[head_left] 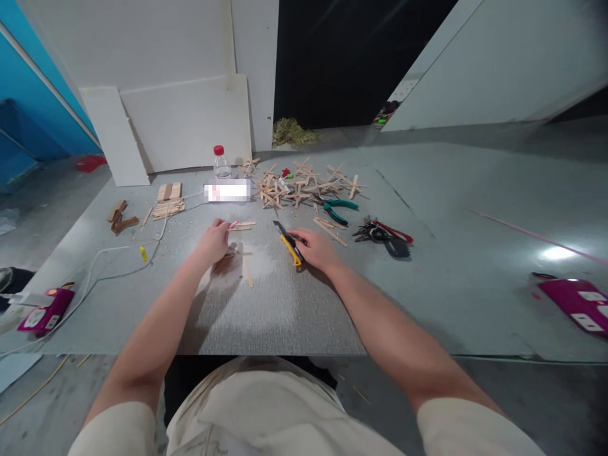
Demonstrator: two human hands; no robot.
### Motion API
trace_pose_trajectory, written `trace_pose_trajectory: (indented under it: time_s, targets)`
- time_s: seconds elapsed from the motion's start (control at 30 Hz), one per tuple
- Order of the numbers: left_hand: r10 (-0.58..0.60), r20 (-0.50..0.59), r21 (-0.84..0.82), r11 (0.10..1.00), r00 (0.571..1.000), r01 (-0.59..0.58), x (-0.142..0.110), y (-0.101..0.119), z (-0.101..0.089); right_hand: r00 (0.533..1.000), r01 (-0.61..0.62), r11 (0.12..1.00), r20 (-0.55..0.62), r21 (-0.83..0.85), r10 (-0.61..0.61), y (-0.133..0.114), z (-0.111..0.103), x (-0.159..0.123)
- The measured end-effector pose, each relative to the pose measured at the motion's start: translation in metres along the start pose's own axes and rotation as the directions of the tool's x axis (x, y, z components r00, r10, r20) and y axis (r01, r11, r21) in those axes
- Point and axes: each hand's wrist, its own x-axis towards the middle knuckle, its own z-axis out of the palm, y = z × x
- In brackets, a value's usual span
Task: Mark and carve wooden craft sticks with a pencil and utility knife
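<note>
My left hand (pixel 216 242) is closed at the near ends of a few flat wooden craft sticks (pixel 246 224), which point to the right just over the table. Something small and pink shows at its fingertips, too small to name. My right hand (pixel 314 247) has its fingers closed around a yellow and black utility knife (pixel 291 248), whose blade end points away from me and slightly left. Between the hands, a single craft stick (pixel 247 272) lies on the grey table (pixel 275 316).
Behind the hands spreads a pile of star-shaped stick pieces (pixel 299 193), beside a red-capped bottle (pixel 221 166). Green-handled pliers (pixel 338 208) and dark-handled cutters (pixel 395 246) lie right. Stacked sticks (pixel 170 191), a white cable (pixel 95 263) and a magenta power strip (pixel 47 311) are left.
</note>
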Motion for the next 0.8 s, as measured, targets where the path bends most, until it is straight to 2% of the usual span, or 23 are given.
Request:
trace_pose_trajectory:
  time_s: [0.13,0.27,0.33,0.43,0.5,0.57,0.7,0.77,0.8]
  targets:
    - [0.196,-0.021,-0.019,0.980,0.980,-0.196,-0.033,0.040,0.001,0.992,0.119,0.993,-0.042,0.026,-0.117,-0.025,-0.003,-0.013]
    - [0.407,-0.006,0.020,0.913,0.914,-0.407,-0.060,0.077,0.013,0.937,0.334,0.931,0.057,0.148,-0.345,-0.059,0.008,-0.034]
    - [0.483,0.002,0.047,0.875,0.876,-0.483,-0.067,0.087,0.020,0.906,0.394,0.897,0.080,0.201,-0.416,-0.072,0.016,-0.042]
    - [0.545,0.000,0.085,0.836,0.839,-0.543,-0.070,0.093,0.023,0.891,0.419,0.876,0.078,0.239,-0.447,-0.079,0.022,-0.048]
    - [0.564,-0.015,0.104,0.822,0.826,-0.559,-0.069,0.089,0.020,0.897,0.412,0.876,0.059,0.251,-0.438,-0.077,0.021,-0.050]
    - [0.553,-0.041,0.121,0.830,0.832,-0.545,-0.067,0.077,0.015,0.909,0.399,0.881,0.016,0.253,-0.416,-0.072,0.019,-0.050]
    - [0.364,-0.112,0.175,0.923,0.925,-0.342,-0.057,0.030,0.011,0.926,0.377,0.899,-0.090,0.224,-0.366,-0.059,0.012,-0.047]
    - [0.269,-0.102,0.193,0.950,0.958,-0.246,-0.050,0.002,0.016,0.932,0.360,0.911,-0.120,0.199,-0.342,-0.056,0.010,-0.045]
    - [0.254,-0.078,0.199,0.952,0.964,-0.235,-0.047,-0.010,0.019,0.934,0.351,0.918,-0.130,0.185,-0.332,-0.056,0.010,-0.044]
